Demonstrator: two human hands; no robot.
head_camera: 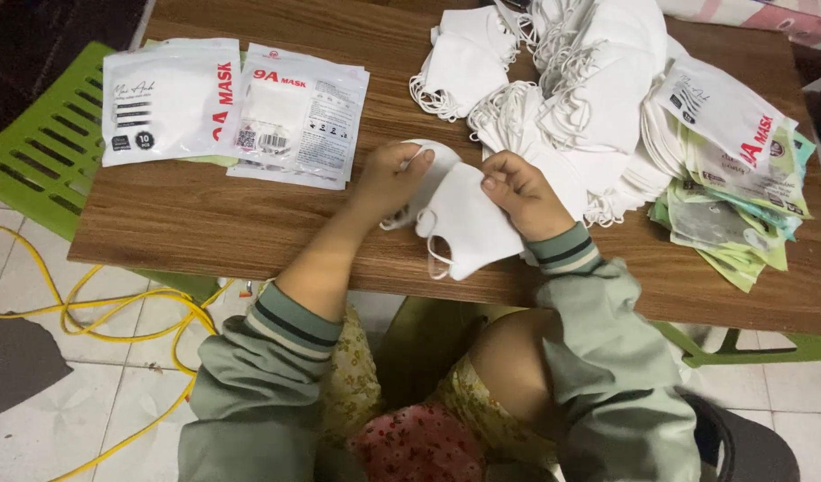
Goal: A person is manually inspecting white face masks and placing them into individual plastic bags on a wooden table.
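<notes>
Views: one only, a head-worn camera, so no second view overlapped with it.
Position: it sat above the near edge of the wooden table [250, 223], over the wearer's lap.
Direction: it looked steeply down and slightly forward, across the table toward its far edge.
Distance: close; the left hand [392, 178] and right hand [522, 192] lay near the frame's middle, just inside the table's near edge.
Coverage on the table: nearly the whole top showed, with the far edge cut off at the frame's top.
Coverage around the table: tiled floor [35, 277] showed left of and below it, and the wearer's sleeves and knees filled the bottom.
</notes>
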